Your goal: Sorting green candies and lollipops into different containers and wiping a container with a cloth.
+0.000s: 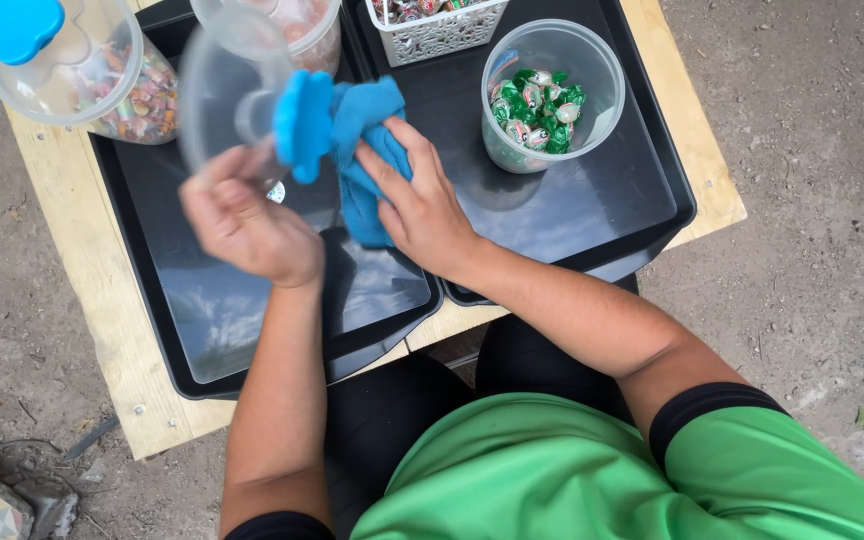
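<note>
My left hand (247,225) grips a clear plastic jar lid (227,95) with a blue flower-shaped knob (302,125), held tilted above the left black tray (152,250). Pressed against that lid, my right hand (417,205) clutches a blue cloth (362,150). Both hands hover over the trays, close together, with the cloth touching the lid's knob side.
A clear jar of mixed wrapped candies (102,85) with a blue knob lid stands at the back left. An open clear jar of green candies (542,105) sits on the right black tray (592,210). A white basket (437,30) is at the back. Wooden table (62,200), dirt ground around.
</note>
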